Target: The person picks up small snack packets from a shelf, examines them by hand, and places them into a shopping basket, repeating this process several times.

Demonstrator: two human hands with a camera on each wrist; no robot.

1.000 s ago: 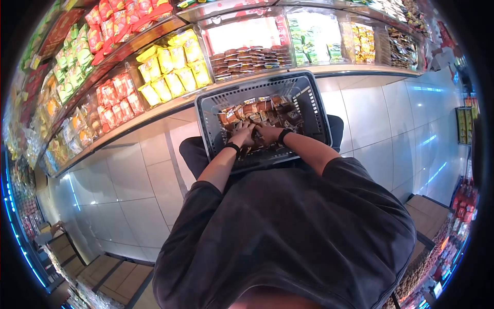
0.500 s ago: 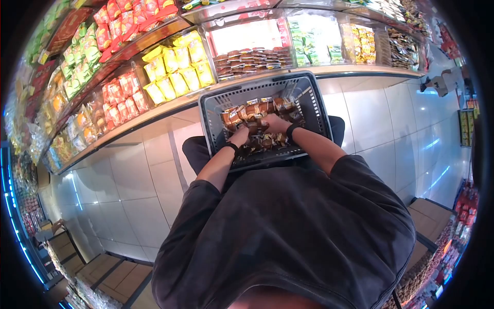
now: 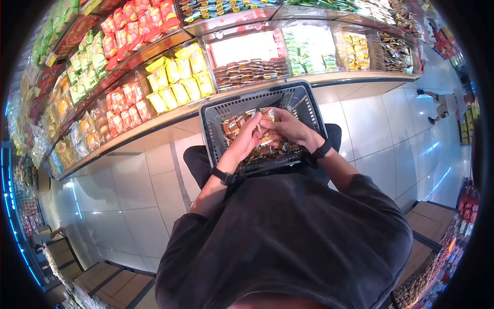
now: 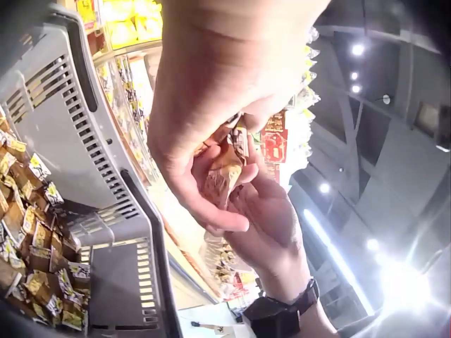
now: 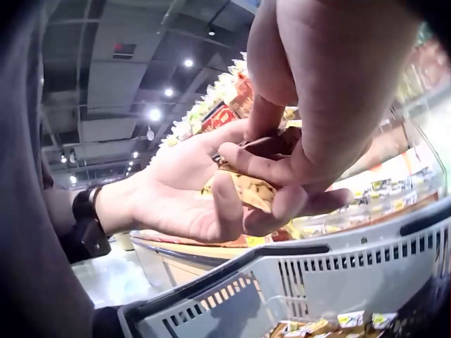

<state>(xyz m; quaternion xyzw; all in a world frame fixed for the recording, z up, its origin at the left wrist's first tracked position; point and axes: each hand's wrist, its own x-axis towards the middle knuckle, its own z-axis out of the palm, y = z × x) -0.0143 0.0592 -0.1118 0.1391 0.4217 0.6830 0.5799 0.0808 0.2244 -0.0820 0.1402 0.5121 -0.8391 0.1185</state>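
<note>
A grey basket (image 3: pixel 206 129) sits on the person's lap, with many small brown packets (image 3: pixel 234 126) lying in it. Both hands are together above it. The left hand (image 3: pixel 246 141) cups a brown and gold packet (image 4: pixel 224 172), its fingers curled round it. From the other side the right hand (image 3: pixel 293 129) pinches brown wrapping at the same spot; in the right wrist view the packet (image 5: pixel 248 189) lies between the left palm and the right fingers. How many packets are held, I cannot tell.
Beyond the basket runs a shelf edge (image 3: pixel 360 77) with bins of yellow packs (image 3: pixel 180 77), brown packs (image 3: pixel 252 72) and green packs. Tiled floor (image 3: pixel 128 180) lies at both sides. Wooden boxes (image 3: pixel 429 219) stand behind, and another person is at the far right.
Both hands have risen from among the packets in the basket and come together above them, with packaging now between them. The person at the far right shows more fully.
</note>
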